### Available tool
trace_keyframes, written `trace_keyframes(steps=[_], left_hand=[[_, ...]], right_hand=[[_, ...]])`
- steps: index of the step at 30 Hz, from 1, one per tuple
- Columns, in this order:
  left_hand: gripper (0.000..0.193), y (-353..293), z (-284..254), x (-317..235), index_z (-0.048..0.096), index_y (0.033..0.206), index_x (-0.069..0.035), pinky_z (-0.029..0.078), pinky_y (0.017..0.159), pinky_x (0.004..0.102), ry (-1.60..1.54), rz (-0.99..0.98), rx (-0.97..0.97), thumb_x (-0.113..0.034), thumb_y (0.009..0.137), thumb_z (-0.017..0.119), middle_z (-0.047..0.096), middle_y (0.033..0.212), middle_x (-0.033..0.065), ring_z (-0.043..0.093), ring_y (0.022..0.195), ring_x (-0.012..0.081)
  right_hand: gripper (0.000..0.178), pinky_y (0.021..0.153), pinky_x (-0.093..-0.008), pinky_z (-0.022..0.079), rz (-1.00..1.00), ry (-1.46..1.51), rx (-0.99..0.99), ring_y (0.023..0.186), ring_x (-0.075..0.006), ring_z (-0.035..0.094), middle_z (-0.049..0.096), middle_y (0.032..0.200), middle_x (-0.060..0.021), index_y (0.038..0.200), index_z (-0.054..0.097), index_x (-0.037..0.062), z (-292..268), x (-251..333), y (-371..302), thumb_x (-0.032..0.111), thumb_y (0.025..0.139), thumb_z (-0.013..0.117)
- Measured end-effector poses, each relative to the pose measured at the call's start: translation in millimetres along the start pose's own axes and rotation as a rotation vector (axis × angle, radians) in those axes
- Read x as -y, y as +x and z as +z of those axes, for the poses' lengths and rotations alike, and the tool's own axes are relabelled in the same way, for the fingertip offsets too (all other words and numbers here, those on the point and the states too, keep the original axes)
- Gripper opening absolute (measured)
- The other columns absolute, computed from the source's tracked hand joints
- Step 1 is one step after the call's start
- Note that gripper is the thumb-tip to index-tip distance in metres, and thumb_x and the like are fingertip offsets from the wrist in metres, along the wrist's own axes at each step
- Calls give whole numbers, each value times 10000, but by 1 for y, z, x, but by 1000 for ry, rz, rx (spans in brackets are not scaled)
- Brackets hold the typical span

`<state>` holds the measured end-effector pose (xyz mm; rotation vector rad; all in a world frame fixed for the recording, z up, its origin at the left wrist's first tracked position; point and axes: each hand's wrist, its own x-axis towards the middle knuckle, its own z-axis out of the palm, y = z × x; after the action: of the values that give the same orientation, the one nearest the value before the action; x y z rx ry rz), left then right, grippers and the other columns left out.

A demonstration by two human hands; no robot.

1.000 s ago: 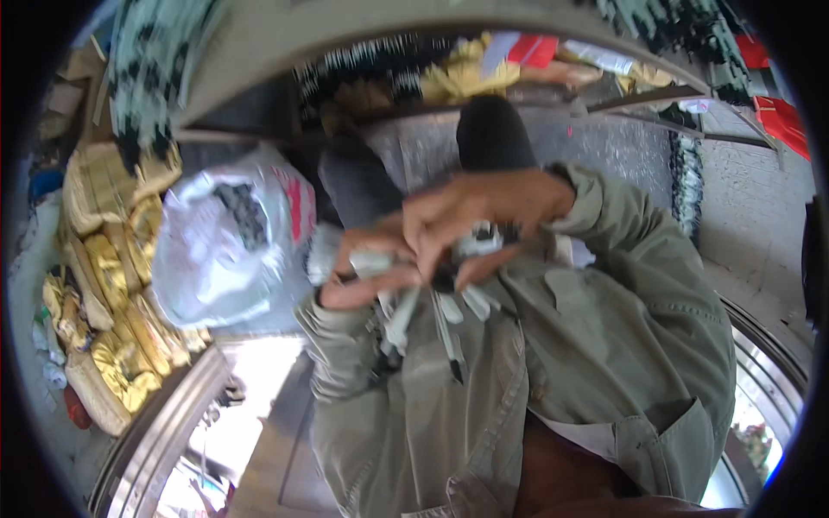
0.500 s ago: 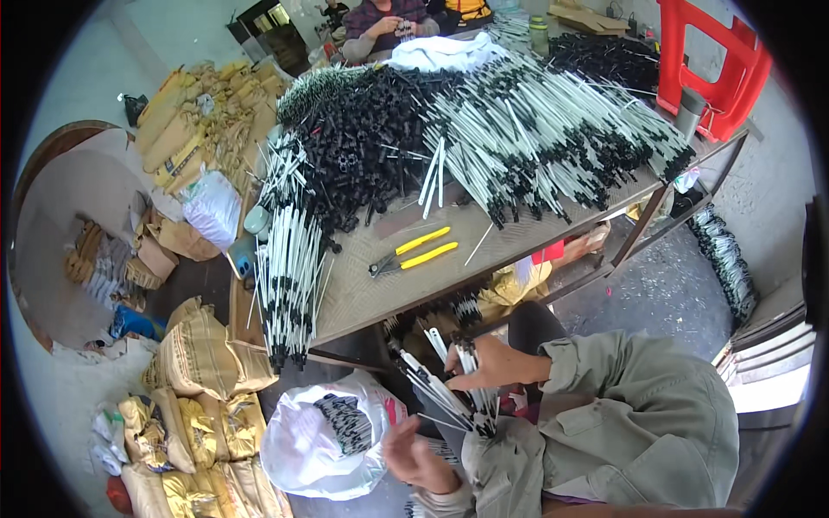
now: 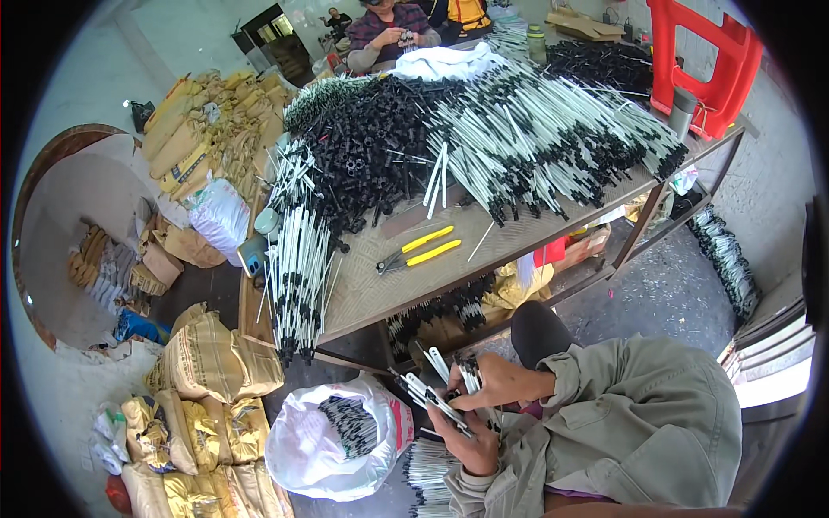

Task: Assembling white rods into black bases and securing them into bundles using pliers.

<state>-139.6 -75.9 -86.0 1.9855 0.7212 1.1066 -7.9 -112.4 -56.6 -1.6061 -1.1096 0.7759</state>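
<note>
1. Long wooden work table (image 3: 380, 289), centre to upper right of frame, heaped with black-and-white rods.
2. Pile of white plastic rods with black tips (image 3: 553, 138), upper right on table; black pieces heap beside it, upper centre.
3. Tan woven sacks (image 3: 216, 363), lower left on floor.
4. White plastic bag (image 3: 319, 440) holding more rods, bottom centre-left, just beside the hands.
5. Yellow-handled pliers (image 3: 419, 250), centre, on bare tabletop.
6. Left hand (image 3: 466, 440), bottom centre, fingers closed around a small bundle of white black-tipped rods (image 3: 427, 393).
7. Right hand (image 3: 492, 384), just above it, fingers pinching the same bundle.
</note>
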Motion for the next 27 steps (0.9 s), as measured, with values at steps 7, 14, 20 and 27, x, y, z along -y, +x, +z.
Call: trace_keyframes(steps=[7,14,20,27], left_hand=[[501,0,5,8,231,1299,100,426,800,319,-209,-56,179,51,835,415,514,1093,251,551,951,308],[317,9,7,6,382,1200,90,411,811,299,-208,-196,275,13,893,364,542,1033,172,527,909,204],[209,1,18,25,474,1030,75,394,561,347,-189,-189,178,-64,886,413,534,760,201,510,628,292],[252,-7,25,32,486,1041,75,421,610,377,-82,-96,15,-103,870,436,549,826,239,538,688,354]], right_hand=[[294,611,-313,438,19,95,-46,653,-216,586,627,739,-132,828,638,1,-15,19,-12,238,657,671],[301,587,-310,435,-30,80,-94,637,-204,579,618,734,-129,844,637,6,-13,2,-12,244,664,677],[282,555,-308,422,-20,30,-88,608,-206,573,609,701,-113,849,641,28,-15,-4,-10,251,679,675],[410,636,-291,444,35,98,157,710,-169,586,630,814,-96,1036,588,41,-32,-2,-6,258,705,693]])
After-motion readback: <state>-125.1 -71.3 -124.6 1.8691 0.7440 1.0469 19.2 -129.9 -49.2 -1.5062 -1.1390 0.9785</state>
